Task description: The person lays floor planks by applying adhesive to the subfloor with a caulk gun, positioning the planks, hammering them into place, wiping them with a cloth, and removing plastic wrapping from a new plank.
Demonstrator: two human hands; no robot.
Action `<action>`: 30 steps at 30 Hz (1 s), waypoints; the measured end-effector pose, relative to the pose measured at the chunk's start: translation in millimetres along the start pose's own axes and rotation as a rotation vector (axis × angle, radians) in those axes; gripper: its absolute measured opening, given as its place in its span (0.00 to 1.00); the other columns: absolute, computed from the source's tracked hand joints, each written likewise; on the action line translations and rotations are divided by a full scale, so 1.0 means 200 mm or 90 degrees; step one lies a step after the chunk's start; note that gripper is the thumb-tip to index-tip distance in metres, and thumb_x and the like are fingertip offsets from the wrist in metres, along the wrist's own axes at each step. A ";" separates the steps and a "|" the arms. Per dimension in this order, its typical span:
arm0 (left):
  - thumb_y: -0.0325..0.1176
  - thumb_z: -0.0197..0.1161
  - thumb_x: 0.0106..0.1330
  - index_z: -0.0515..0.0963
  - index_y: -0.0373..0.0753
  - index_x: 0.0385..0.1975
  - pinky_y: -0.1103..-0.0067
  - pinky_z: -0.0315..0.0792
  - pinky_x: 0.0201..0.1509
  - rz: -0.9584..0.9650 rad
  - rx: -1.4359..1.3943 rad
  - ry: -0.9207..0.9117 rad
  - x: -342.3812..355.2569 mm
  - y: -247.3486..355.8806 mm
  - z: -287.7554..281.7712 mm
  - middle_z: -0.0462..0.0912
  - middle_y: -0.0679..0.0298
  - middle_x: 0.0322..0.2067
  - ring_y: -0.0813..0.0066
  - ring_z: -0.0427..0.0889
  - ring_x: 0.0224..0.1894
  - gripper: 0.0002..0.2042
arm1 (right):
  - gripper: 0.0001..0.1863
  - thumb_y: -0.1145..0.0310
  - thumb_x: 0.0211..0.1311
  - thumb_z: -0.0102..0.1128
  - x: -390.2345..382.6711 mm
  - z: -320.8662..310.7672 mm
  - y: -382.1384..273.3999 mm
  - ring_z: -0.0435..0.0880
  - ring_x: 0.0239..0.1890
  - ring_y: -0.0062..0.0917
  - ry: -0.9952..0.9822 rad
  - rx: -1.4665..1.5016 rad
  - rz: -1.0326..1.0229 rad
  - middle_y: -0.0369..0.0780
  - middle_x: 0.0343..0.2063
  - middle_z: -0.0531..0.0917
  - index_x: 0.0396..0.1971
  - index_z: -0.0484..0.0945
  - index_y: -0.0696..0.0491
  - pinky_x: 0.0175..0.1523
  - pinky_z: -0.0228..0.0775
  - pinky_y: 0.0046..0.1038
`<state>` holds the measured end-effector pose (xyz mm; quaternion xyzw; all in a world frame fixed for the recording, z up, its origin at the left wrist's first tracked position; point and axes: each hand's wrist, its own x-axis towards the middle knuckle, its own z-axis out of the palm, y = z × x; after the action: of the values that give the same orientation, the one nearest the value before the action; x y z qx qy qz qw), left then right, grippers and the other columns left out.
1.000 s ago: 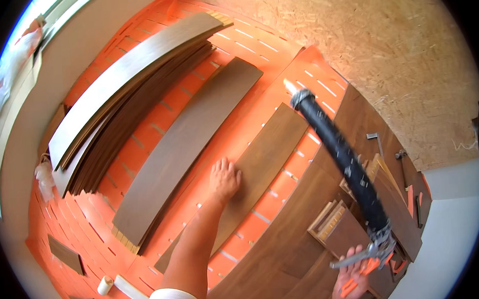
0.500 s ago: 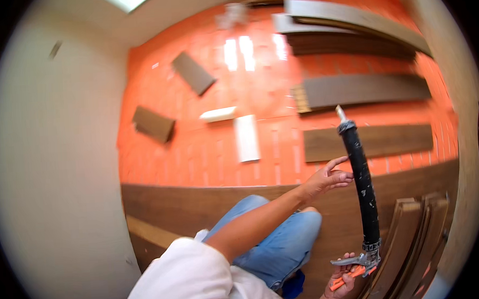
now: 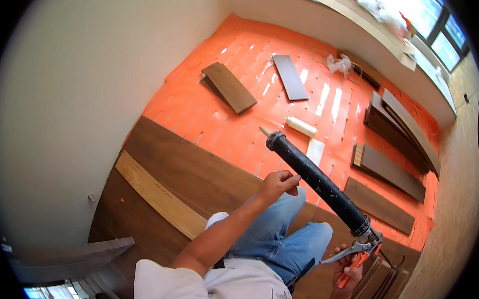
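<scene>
A black caulking gun [image 3: 320,183] slants across the view, its pale nozzle pointing up and left over the orange underlay. My right hand [image 3: 350,268] is wrapped round its orange handle, by the metal trigger at the lower end. My left hand [image 3: 280,185] is beside the middle of the barrel, fingers curled in, with nothing visible in them. Whether the fingertips touch the barrel I cannot tell. Beyond the nozzle lie a white tube [image 3: 301,127] and a white flat piece [image 3: 315,151], partly behind the barrel.
Orange underlay [image 3: 194,106] meets the laid brown flooring [image 3: 191,152] under me. A light wood strip [image 3: 158,194] rests on the boards. Short planks [image 3: 229,88], a greyish plank [image 3: 291,77] and stacked planks [image 3: 398,127] lie ahead. More planks [image 3: 373,280] are near my right hand.
My view has turned left, and the caulking gun now tilts further left, still in my right hand. My left hand's fingers have gone from stretched out to curled.
</scene>
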<state>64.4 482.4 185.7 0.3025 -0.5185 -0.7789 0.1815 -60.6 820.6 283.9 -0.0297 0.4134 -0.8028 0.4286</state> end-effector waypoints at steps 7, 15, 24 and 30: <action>0.42 0.57 0.78 0.73 0.33 0.56 0.63 0.73 0.67 0.140 -0.394 -0.020 0.04 0.28 -0.31 0.83 0.59 0.51 0.66 0.81 0.56 0.18 | 0.25 0.82 0.44 0.57 0.40 0.08 0.15 0.81 0.57 0.50 -0.163 -0.013 0.045 0.59 0.54 0.77 0.47 0.69 0.60 0.62 0.77 0.56; 0.47 0.62 0.75 0.75 0.36 0.55 0.62 0.73 0.68 0.114 -0.415 0.010 0.23 0.47 -0.86 0.85 0.58 0.50 0.64 0.83 0.56 0.21 | 0.31 0.77 0.50 0.69 0.95 0.50 0.22 0.84 0.51 0.46 -0.223 -0.287 0.071 0.56 0.47 0.81 0.55 0.67 0.64 0.58 0.79 0.53; 0.48 0.67 0.70 0.76 0.38 0.56 0.64 0.75 0.67 0.133 -0.518 0.102 0.49 0.20 -1.74 0.85 0.56 0.50 0.64 0.83 0.56 0.23 | 0.28 0.55 0.67 0.54 1.41 1.16 0.88 0.84 0.41 0.39 -0.144 -0.172 0.278 0.48 0.39 0.81 0.60 0.69 0.60 0.57 0.74 0.59; 0.45 0.66 0.70 0.77 0.38 0.54 0.62 0.71 0.70 0.157 -0.598 0.122 0.54 0.01 -2.44 0.85 0.57 0.51 0.63 0.82 0.59 0.20 | 0.22 0.64 0.64 0.59 1.76 1.45 1.43 0.82 0.45 0.38 -0.241 -0.224 0.401 0.46 0.42 0.81 0.55 0.73 0.57 0.47 0.81 0.50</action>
<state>304.3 76.3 19.7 0.1946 -0.1242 -0.8697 0.4362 23.6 301.7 169.5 -0.1215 0.4472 -0.5295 0.7105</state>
